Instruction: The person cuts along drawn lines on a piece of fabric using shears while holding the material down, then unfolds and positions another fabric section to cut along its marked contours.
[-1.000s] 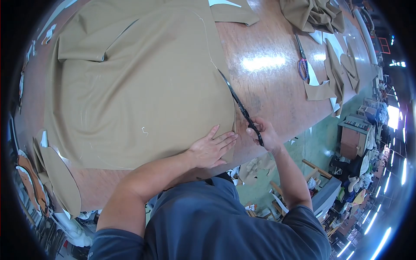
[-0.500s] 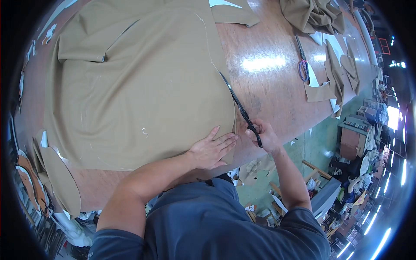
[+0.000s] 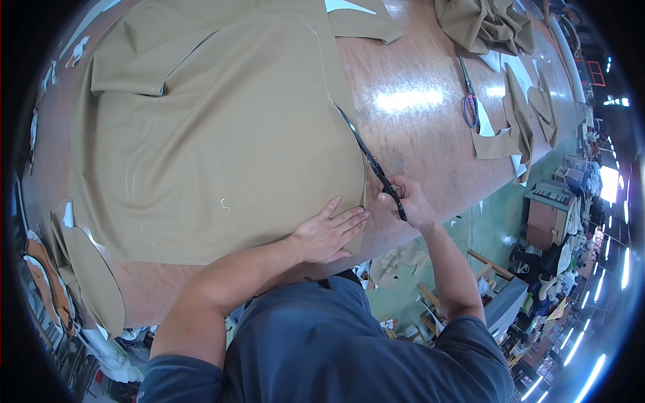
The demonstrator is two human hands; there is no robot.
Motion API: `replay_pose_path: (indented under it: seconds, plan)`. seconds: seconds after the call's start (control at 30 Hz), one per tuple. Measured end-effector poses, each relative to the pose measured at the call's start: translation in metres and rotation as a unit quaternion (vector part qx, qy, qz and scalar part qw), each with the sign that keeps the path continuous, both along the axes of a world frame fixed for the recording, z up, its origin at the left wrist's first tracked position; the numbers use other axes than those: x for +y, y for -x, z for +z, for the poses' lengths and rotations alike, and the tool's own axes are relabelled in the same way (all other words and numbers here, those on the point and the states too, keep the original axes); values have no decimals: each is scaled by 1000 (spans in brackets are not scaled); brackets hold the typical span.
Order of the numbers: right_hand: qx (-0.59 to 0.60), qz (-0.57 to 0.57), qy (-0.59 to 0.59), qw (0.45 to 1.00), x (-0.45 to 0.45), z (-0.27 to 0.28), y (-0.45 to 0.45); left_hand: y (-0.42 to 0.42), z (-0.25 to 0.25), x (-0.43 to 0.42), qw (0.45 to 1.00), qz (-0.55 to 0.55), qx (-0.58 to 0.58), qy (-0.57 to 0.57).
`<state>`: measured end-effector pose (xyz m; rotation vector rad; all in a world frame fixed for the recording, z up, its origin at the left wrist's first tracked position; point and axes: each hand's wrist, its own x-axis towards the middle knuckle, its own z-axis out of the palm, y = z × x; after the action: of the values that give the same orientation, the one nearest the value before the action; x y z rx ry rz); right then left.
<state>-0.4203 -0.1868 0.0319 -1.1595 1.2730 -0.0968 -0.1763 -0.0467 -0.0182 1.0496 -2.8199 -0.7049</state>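
Observation:
A large tan sheet of material [image 3: 222,148] with thin pale marked lines covers much of the table. My left hand [image 3: 330,232] lies flat on its lower right corner with the fingers spread. In my right hand [image 3: 411,203] are long black scissors [image 3: 368,156], gripped by the handles. Their blades point up and left over the sheet's right edge, and the tip meets a pale line. A narrow edge of material shows between the scissors and my left hand.
The wooden table [image 3: 416,141] shows right of the sheet. Farther right lie a second pair of scissors [image 3: 470,107], tan offcuts [image 3: 496,144] and a crumpled tan heap [image 3: 484,25]. A curved tan piece [image 3: 97,282] lies at the lower left. Scraps [image 3: 400,265] lie on the floor.
My right hand and the scissors have moved slightly up and left, with the tip a little farther along the pale line. My left hand has stayed in place.

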Motion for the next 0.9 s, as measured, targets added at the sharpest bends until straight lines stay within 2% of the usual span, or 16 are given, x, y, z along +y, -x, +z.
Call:
replay_pose_path:
  seconds: [0.1,0.3,0.9]
  plan:
    - [5,-2,-23,1000,-4,6,-2,1,-3,1,1000,4,6,6]
    - [17,17,24,999,-14,-3,-13,1,0,1,1000,-3,-10,-5]
    - [-21,2,13,1000,-15,-10,-25,1,-4,2,1000,-4,-6,7]
